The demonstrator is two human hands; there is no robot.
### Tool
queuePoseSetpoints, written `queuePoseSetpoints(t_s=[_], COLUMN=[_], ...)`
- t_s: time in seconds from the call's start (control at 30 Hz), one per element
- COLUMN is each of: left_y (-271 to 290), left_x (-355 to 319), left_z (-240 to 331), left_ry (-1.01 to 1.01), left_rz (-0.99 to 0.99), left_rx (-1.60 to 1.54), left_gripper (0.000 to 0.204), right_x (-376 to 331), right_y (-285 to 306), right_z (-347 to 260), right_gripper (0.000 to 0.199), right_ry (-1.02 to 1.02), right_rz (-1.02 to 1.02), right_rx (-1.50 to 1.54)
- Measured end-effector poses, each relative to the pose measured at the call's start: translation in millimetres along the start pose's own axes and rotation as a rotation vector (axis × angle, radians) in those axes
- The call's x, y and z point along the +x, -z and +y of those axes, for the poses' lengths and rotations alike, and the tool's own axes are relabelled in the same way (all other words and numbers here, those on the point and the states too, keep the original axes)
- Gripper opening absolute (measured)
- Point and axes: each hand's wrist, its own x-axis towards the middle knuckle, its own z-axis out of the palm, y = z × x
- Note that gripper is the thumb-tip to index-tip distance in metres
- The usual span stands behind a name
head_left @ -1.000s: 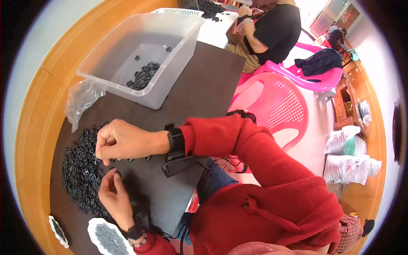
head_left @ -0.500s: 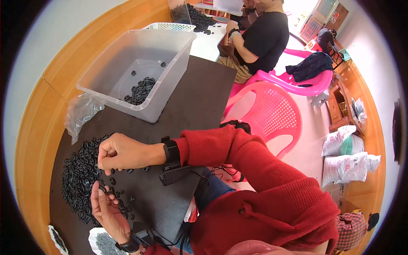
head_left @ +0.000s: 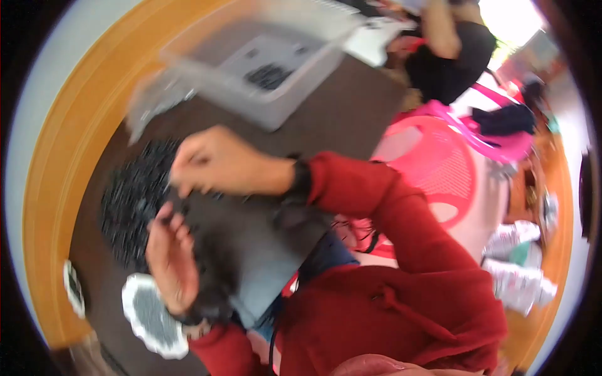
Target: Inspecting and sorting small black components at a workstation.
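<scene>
Head view, inspector one: right hand (head_left: 210,161) comes in from the right on a red-sleeved forearm, fingers curled down over the near edge of the pile of small black parts (head_left: 135,194). Motion blur hides whether the curled fingers pinch anything.

Inspector two: left hand (head_left: 170,257) stands upright, palm turned inward, fingers loosely spread and holding nothing I can make out, just beside the pile.

Inspector one: edges?

Inspector two: the pile lies on the dark table (head_left: 351,113), left of centre. A clear plastic bin (head_left: 276,75) sits well beyond the hands, bare dark surface between. A white tray of black parts (head_left: 147,316) lies near the left wrist, by the table's near edge.
</scene>
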Motion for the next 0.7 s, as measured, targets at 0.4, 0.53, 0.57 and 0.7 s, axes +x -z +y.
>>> queuePoseSetpoints(t_s=[0.4,0.53,0.57,0.7], left_y=[40,35,34,42], left_x=[-9,-9,-8,-8], left_z=[23,26,26,22], left_ry=[0.091,0.088,0.091,0.071], left_rz=[-0.13,-0.079,-0.058,-0.071], left_rx=[-0.231,-0.187,-0.174,-0.19], left_gripper=[0.045,0.041,0.04,0.038], right_x=[9,8,8,9], right_y=[-71,-73,-72,-71], right_z=[3,0,2,3], right_gripper=[0.02,0.02,0.02,0.021], right_ry=[-0.081,-0.069,-0.07,-0.069], right_rz=[-0.024,-0.012,-0.01,-0.023], right_rx=[-0.062,-0.068,-0.07,-0.089])
